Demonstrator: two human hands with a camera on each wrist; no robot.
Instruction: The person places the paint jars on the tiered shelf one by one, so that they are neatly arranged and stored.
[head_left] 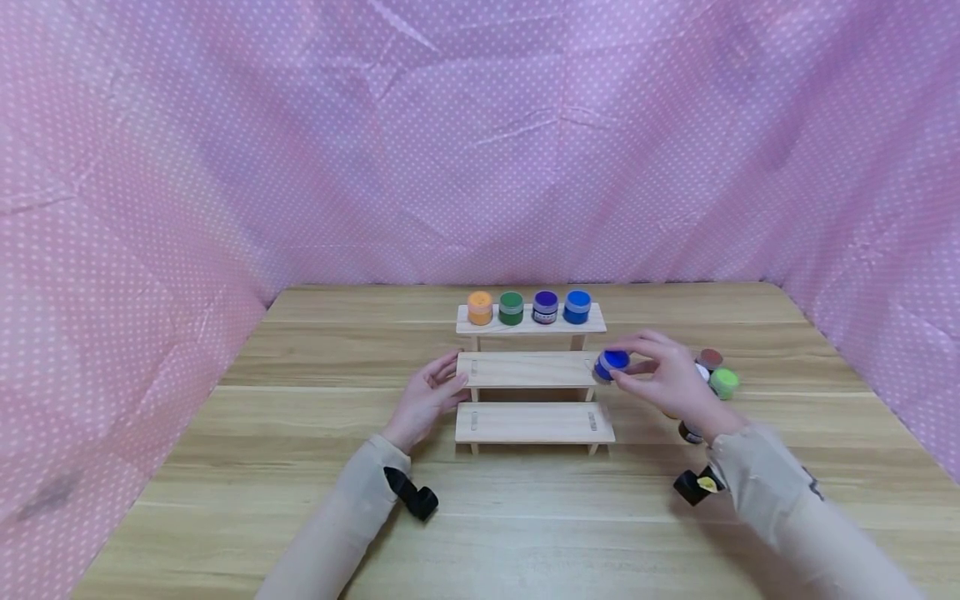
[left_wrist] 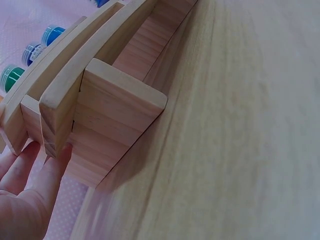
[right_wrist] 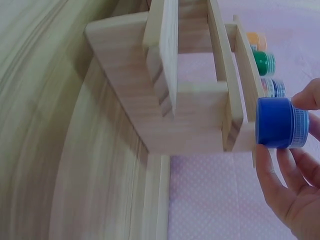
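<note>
A three-step wooden display rack stands mid-table. My left hand holds the left end of its middle step, thumb in front and fingers behind; the left wrist view shows its fingertips against the board ends. At the other end of that step, my right hand pinches a blue paint jar between thumb and fingers. The jar is tilted beside the board; whether it touches the wood I cannot tell. Along the top step sit an orange jar, a green jar, a purple jar and another blue jar.
Right of the rack, partly behind my right hand, are a brown-red-topped jar, a light green jar and a dark jar. A pink dotted cloth hangs behind the wooden table.
</note>
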